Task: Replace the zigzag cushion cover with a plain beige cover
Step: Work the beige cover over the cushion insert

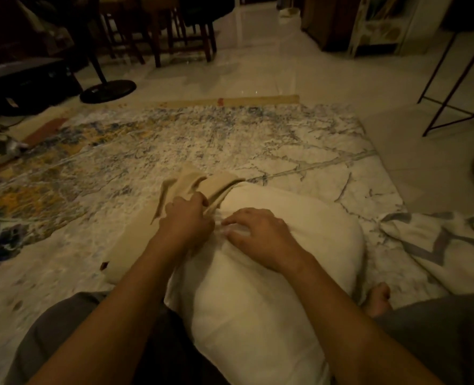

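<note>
Person sits on the rug (174,140), near its near edge, legs apart.

Cushion (280,287): bare white insert, no cover on it. It lies between the legs and reaches out toward the rug's right edge.

Zigzag cover (438,240): off and crumpled at the rug's near right corner, just beside the cushion and clear of both hands. Judgement: the removal half of the task is done.

Beige cover (136,240): lies flat on the rug, touching the cushion's left side. Its far end is rucked into folds at the cushion's far left corner.

Left grip (187,218): fingers curled round the bunched edge of the beige cover where it meets the cushion. Likely reason: it holds the mouth of the cover so it can be drawn over the corner.

Right grip (258,234): holds nothing. Palm is down on the cushion, fingers spread and nearly straight, fingertips toward the left grip; the insert fabric puckers under them. Likely reason: it squashes the filling so the corner goes in more easily.

Whether any corner is already inside the cover cannot be told; the left grip hides the join.

Stage, by judgement: early insertion, with most of the cushion outside.

Risk: filling springs back when pressure lifts.
</note>
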`<act>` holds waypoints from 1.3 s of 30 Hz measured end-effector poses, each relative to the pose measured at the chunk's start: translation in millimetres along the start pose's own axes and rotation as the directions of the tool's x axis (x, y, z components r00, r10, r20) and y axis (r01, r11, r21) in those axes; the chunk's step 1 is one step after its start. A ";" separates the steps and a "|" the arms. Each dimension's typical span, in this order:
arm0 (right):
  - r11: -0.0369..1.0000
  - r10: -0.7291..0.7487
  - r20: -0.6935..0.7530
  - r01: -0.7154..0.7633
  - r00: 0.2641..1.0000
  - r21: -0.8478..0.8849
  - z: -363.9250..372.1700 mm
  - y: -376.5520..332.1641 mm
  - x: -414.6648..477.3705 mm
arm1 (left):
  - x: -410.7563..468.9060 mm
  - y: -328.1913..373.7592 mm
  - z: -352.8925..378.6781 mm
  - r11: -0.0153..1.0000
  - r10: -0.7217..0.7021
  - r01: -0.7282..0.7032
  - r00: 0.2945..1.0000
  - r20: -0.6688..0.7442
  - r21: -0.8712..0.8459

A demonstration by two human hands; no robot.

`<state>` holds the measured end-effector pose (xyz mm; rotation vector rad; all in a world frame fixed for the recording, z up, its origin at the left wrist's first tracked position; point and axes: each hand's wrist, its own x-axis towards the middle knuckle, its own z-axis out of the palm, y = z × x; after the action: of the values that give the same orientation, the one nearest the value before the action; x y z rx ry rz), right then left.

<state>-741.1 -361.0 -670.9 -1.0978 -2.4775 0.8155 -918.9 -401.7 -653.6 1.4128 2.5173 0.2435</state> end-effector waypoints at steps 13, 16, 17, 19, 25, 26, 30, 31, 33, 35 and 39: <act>0.845 0.533 0.208 -0.504 0.820 -0.180 -35.3 112.3 89.8 | 112.1 34.5 64.2 0.995 -0.007 0.007 1.000 0.003 0.101; 0.843 0.538 0.217 -0.521 0.815 -0.134 -39.9 114.9 91.2 | 107.7 36.5 67.8 0.997 0.028 -0.026 0.999 -0.037 0.076; 0.855 0.519 0.202 -0.503 0.831 -0.125 -41.9 111.0 89.9 | 105.6 38.3 66.4 0.998 0.032 -0.029 0.998 -0.050 0.050; 0.876 0.482 0.151 -0.472 0.863 -0.099 -50.3 99.8 81.9 | 101.3 46.5 58.8 0.999 0.044 -0.045 0.998 -0.054 -0.009; 0.860 0.465 -0.130 -0.481 0.876 -0.170 -126.4 50.2 20.7 | 79.9 106.4 16.2 0.916 0.204 -0.256 0.961 -0.189 -0.310; 0.848 0.471 -0.158 -0.494 0.868 -0.189 -142.5 43.6 9.8 | 73.8 120.0 11.2 0.881 0.224 -0.293 0.950 -0.217 -0.373; 0.811 0.499 -0.138 -0.517 0.855 -0.273 -184.3 33.9 -24.0 | 53.2 169.7 -0.2 0.776 0.311 -0.354 0.935 -0.171 -0.522; 0.797 0.506 -0.115 -0.515 0.855 -0.314 -187.8 35.3 -28.8 | 51.1 180.1 0.0 0.779 0.331 -0.342 0.936 -0.119 -0.525; 0.778 0.509 -0.062 -0.490 0.858 -0.392 -187.1 42.9 -34.7 | 48.5 197.2 3.7 0.821 0.357 -0.312 0.934 0.003 -0.479; 0.798 0.493 0.003 -0.451 0.870 -0.400 -177.9 57.1 -35.7 | 46.3 210.2 10.4 0.835 0.365 -0.276 0.925 0.104 -0.475; 0.844 0.501 0.098 -0.462 0.860 -0.272 -154.4 95.4 -27.2 | 53.1 231.9 30.3 0.873 0.340 -0.219 0.913 0.223 -0.435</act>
<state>-593.2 -271.9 -608.6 -1.8690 -2.5102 0.7717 -747.8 -235.5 -628.7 1.5068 1.8794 0.5296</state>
